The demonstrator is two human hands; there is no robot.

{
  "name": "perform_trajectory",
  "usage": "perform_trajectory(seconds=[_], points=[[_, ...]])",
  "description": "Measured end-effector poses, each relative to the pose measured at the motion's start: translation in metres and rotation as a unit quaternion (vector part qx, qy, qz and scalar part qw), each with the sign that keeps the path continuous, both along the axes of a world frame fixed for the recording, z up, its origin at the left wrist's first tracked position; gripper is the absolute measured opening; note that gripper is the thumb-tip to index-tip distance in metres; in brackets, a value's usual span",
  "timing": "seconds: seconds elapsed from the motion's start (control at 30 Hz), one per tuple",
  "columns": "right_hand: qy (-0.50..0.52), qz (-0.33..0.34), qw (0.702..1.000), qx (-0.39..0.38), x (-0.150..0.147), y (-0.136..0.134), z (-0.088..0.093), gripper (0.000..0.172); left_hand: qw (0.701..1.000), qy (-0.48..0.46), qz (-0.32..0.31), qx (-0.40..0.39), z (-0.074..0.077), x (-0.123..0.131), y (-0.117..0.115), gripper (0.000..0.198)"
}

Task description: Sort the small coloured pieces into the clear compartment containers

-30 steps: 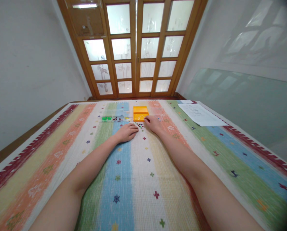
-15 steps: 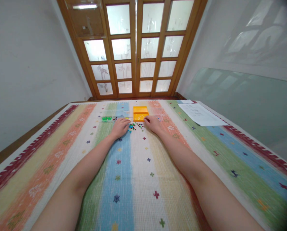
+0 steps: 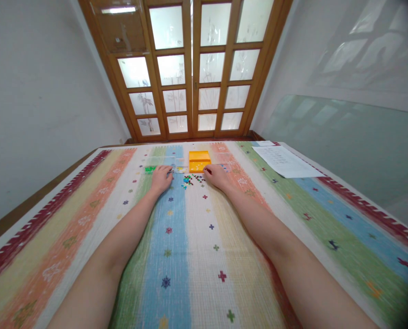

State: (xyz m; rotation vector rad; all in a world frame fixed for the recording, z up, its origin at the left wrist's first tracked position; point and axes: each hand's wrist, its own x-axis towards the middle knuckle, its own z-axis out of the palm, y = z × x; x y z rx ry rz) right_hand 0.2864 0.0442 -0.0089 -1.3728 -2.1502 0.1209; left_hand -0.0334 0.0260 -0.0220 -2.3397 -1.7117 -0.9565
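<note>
In the head view, the left hand [image 3: 161,179] reaches over the clear plastic containers [image 3: 161,160] on the desk, between the small bright green pieces [image 3: 150,169] and the small yellow pieces [image 3: 180,168]. Its fingers bend downward, but whether they are spread or pinching something cannot be told. The right hand [image 3: 215,176] rests beside the front right corner of the open, glossy orange-yellow plastic box [image 3: 199,156], fingers curled in with thumb and forefinger close together; whether a piece is between them is too small to tell. The loose multicoloured pile of tiny pieces [image 3: 188,180] lies on the striped woven cloth [image 3: 204,256] between the hands, just in front of the box.

Such tiny pieces probably call for a light fingertip touch. Best keep the left fingers clear of the thin container walls, lift over them rather than drag, and hold the right wrist steady so neither box nor pile is nudged.
</note>
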Motion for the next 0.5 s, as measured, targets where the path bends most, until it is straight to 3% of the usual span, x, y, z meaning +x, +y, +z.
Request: perform_trajectory(seconds=[0.23,0.5], points=[[0.003,0.004,1.0,0.01,0.0007,0.0008,-0.0016,0.025,0.999,-0.011,0.043,-0.011,-0.0004,-0.0052,0.001,0.038],[0.006,0.001,1.0,0.007,0.0001,0.0012,-0.0024,0.025,0.999,0.003,0.039,0.001,0.0014,-0.0019,-0.0018,0.042]])
